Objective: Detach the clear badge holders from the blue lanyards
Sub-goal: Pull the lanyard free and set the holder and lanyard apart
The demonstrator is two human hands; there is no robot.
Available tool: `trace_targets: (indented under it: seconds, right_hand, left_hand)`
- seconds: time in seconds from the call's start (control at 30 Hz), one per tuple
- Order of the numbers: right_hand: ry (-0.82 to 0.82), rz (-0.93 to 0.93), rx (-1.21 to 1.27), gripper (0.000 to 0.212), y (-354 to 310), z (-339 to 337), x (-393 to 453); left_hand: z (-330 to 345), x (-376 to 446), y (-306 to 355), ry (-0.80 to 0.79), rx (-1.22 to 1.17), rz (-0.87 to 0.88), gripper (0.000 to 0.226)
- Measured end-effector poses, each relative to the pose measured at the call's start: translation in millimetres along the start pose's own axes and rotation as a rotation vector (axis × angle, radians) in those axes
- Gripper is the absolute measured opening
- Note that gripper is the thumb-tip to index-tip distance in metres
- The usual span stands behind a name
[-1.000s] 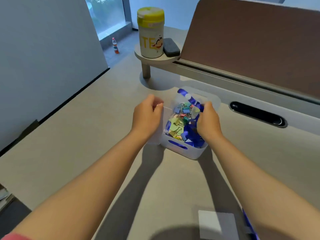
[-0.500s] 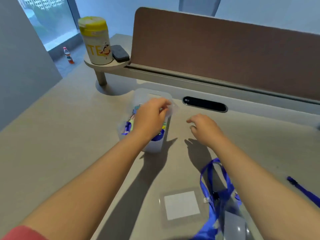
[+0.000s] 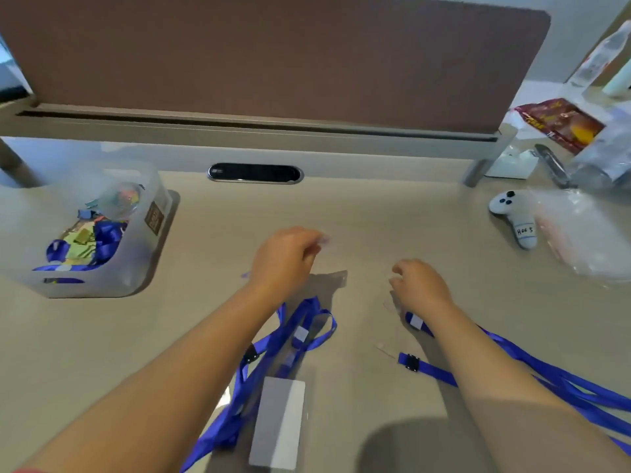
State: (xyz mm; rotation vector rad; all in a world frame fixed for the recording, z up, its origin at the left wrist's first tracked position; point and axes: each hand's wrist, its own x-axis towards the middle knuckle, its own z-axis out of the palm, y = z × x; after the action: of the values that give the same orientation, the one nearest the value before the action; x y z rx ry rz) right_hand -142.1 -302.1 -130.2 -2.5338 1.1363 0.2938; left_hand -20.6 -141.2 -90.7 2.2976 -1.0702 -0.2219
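Clear badge holder (image 3: 278, 421) among blue lanyards (image 3: 290, 336) on a beige desk (image 3: 358, 216)
Left hand (image 3: 285, 257) and right hand (image 3: 418, 285) hover with fingers curled, grasp unclear; translucent bin (image 3: 99, 240) at left, white controller (image 3: 515, 216) at right, brown divider panel (image 3: 273, 52) behind

Left hand (image 3: 285, 259) fingertips smeared by motion blur, whatever is pinched there not made out, right hand (image 3: 418, 285) fingers curled under and hidden, near blue lanyards (image 3: 532, 368) cut off at right edge, far-left bin (image 3: 136, 264) contents blurred.
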Motion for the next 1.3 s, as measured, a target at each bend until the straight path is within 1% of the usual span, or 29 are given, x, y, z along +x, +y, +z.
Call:
trace_targets:
  seconds: [0.07, 0.1, 0.17, 0.3, 0.43, 0.5, 0.57, 0.63, 0.67, 0.8, 0.87, 0.93, 1.03, 1.1, 1.23, 1.3]
  right_hand:
    - [0.014, 0.027, -0.010, 0.032, 18, 11, 7]
    - [0.014, 0.033, -0.020, 0.030, 23, 16, 9]
    - [0.039, 0.020, -0.031, 0.020, 31, 24, 14]
    - [0.075, -0.049, -0.021, 0.023, 38, 32, 23]
    - [0.075, -0.060, 0.101, 0.015, 38, 25, 28]
    - [0.084, -0.050, 0.241, 0.010, 34, 19, 29]
    - [0.093, -0.066, 0.418, 0.009, 24, 9, 26]
    - [0.107, -0.118, 0.582, 0.019, 10, -7, 22]
    - [0.122, -0.155, 0.620, 0.023, 2, -16, 20]
    - [0.271, -0.336, 0.581, 0.024, -29, -52, 12]
    - [0.324, -0.384, 0.584, 0.025, -42, -65, 5]
    - [0.343, -0.407, 0.628, 0.025, -55, -72, -3]
    - [0.327, -0.424, 0.692, 0.020, -72, -68, -16]
    - [0.287, -0.428, 0.729, 0.019, -80, -57, -24]
    - [0.193, -0.442, 0.800, 0.034, -89, -28, -42]
    - [0.163, -0.442, 0.856, 0.037, -91, -13, -53]
  left_hand:
    - [18, 4, 8, -0.010, 0.020, -0.018, 0.030]
    - [26, 5, 11, -0.015, 0.024, -0.023, 0.030]
    - [39, 7, 16, -0.019, 0.026, -0.023, 0.029]
    - [54, 13, 23, 0.011, 0.015, -0.026, 0.028]
    - [56, 16, 28, 0.060, -0.054, -0.069, 0.028]
    - [53, 18, 29, 0.100, -0.124, -0.119, 0.026]
    - [48, 18, 30, 0.151, -0.234, -0.181, 0.024]
    - [40, 19, 31, 0.202, -0.363, -0.240, 0.023]
    - [35, 20, 32, 0.226, -0.422, -0.267, 0.023]
    - [11, 20, 35, 0.308, -0.584, -0.340, 0.025]
    - [-1, 18, 35, 0.328, -0.646, -0.370, 0.024]
    - [-11, 16, 33, 0.339, -0.689, -0.397, 0.022]
    - [-17, 8, 28, 0.350, -0.757, -0.404, 0.021]
    - [-17, -1, 22, 0.353, -0.797, -0.386, 0.019]
    - [-8, -25, 4, 0.354, -0.855, -0.318, 0.009]
    - [-2, -39, -4, 0.355, -0.860, -0.278, 0.009]
